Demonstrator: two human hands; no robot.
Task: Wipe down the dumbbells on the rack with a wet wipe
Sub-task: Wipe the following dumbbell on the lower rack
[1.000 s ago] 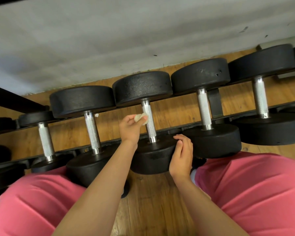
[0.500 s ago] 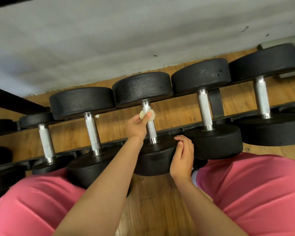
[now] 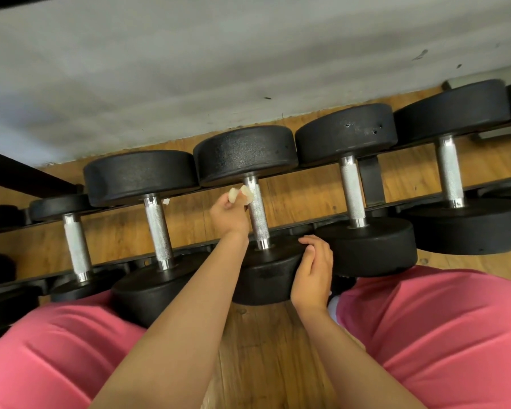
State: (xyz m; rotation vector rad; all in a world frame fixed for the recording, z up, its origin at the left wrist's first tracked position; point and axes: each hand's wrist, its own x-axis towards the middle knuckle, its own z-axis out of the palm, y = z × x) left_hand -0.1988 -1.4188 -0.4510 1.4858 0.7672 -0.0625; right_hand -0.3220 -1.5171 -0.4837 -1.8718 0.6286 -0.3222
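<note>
A row of black dumbbells with knurled steel handles lies across a low black rack [image 3: 373,184]. The middle dumbbell [image 3: 245,154] is right in front of me. My left hand [image 3: 229,215] pinches a small crumpled whitish wet wipe [image 3: 242,194] and holds it against the upper part of that dumbbell's handle [image 3: 258,219]. My right hand [image 3: 314,270] rests on the right side of the same dumbbell's near black head [image 3: 266,270], its fingers laid over the rim.
More dumbbells flank it: one on the left [image 3: 157,231] and two on the right [image 3: 351,187], [image 3: 452,172]. A grey wall [image 3: 248,54] runs behind the rack. A wooden floor [image 3: 263,349] lies under me, between my knees in pink trousers [image 3: 440,335].
My left hand with the wipe has slid up the handle toward the far head. My right hand has stayed on the near head.
</note>
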